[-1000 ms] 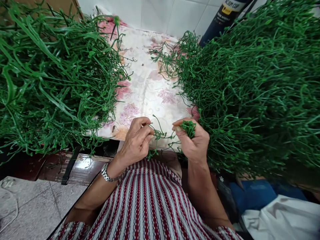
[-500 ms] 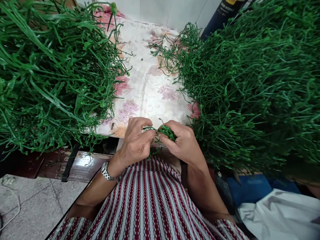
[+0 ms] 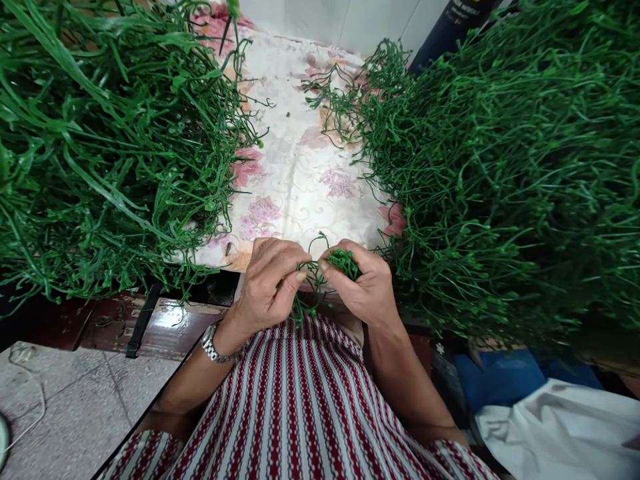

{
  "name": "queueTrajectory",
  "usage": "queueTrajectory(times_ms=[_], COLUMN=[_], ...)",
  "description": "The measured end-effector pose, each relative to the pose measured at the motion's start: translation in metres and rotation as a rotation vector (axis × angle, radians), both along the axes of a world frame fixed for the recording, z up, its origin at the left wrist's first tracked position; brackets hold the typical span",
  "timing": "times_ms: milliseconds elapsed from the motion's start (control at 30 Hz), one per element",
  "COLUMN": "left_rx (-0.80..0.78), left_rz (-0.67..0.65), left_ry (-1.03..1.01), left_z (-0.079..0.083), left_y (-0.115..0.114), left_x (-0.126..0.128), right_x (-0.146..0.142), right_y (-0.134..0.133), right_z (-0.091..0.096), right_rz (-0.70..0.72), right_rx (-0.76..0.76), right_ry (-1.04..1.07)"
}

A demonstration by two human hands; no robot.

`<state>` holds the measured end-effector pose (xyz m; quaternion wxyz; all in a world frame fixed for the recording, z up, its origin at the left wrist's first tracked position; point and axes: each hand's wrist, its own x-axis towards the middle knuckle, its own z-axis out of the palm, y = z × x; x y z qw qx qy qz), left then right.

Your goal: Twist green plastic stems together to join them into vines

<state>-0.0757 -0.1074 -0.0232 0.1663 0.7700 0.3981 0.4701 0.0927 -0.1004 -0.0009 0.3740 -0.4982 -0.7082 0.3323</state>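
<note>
My right hand (image 3: pixel 367 283) is curled around a small bunch of thin green stems (image 3: pixel 344 262), whose tips show between thumb and fingers. Close on its left, my left hand (image 3: pixel 270 280) has thumb and fingertips drawn together at a thin green stem (image 3: pixel 311 265); the exact grip is partly hidden. Loose curly strands (image 3: pixel 300 310) hang below the fingers, over the striped clothing. Both hands are above the near edge of a table with a flowered cloth (image 3: pixel 300 180). The stems look glossy, like plastic greenery.
A tall heap of green stems (image 3: pixel 125 147) covers the table's left side, and another large heap (image 3: pixel 500 173) fills the right. A dark tube-shaped item (image 3: pixel 447 33) leans at the back right. White fabric (image 3: pixel 565 427) lies by a blue item (image 3: pixel 495 377) at lower right.
My left thumb has shifted apart from the fingers a little and the hand has tilted. A curved stem now shows more between the hands. My right hand still holds the bunch.
</note>
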Motion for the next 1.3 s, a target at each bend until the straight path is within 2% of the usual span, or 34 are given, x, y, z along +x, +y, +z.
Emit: queueTrajectory(times_ms=[167, 367, 500, 700, 900, 1000, 1100, 1300], left_rx=[-0.189, -0.341, -0.393, -0.630, -0.749, -0.749, -0.676, -0.426], left_rz=[0.016, -0.050, -0.070, -0.135, -0.220, -0.222, -0.146, -0.093], left_ry=[0.127, -0.146, -0.264, -0.356, -0.536, -0.608, -0.590, -0.269], left_z=[0.009, 0.005, 0.005, 0.006, 0.000, -0.004, -0.004, 0.008], left_y=[-0.002, 0.001, 0.001, -0.001, 0.000, -0.001, -0.002, -0.002], left_x=[0.004, 0.000, -0.002, 0.001, 0.004, 0.006, 0.008, 0.003], right_x=[-0.001, 0.006, 0.008, 0.004, 0.002, 0.002, 0.002, 0.003], right_y=[0.001, 0.003, 0.004, 0.003, 0.002, 0.005, 0.008, 0.004], right_z=[-0.002, -0.001, -0.002, -0.008, -0.007, -0.010, -0.013, -0.010], right_rz=[0.095, 0.223, 0.190, 0.164, 0.154, 0.250, 0.282, 0.255], right_rx=[0.144, 0.159, 0.186, 0.181, 0.227, 0.231, 0.221, 0.253], right_ry=[-0.084, -0.236, -0.200, -0.061, -0.042, 0.008, 0.018, -0.143])
